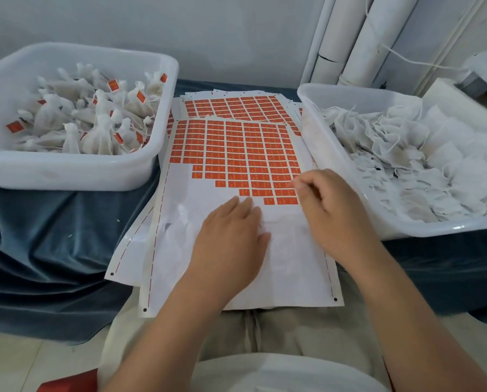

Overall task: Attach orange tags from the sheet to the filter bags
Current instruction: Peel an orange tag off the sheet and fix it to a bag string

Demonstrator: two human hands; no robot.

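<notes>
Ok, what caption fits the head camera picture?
Left hand flat over the sheet, right hand at the orange tags, tubs of filter bags either side.

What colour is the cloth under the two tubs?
Dark blue-teal cloth, seen best in the head view.

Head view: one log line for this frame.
left hand: flat on tag sheet | right hand: fingers curled at orange tags, grip unclear | tagged bags: left bin | untagged bags: right bin

The print on the orange tags (238, 154) is too small to read.
</notes>
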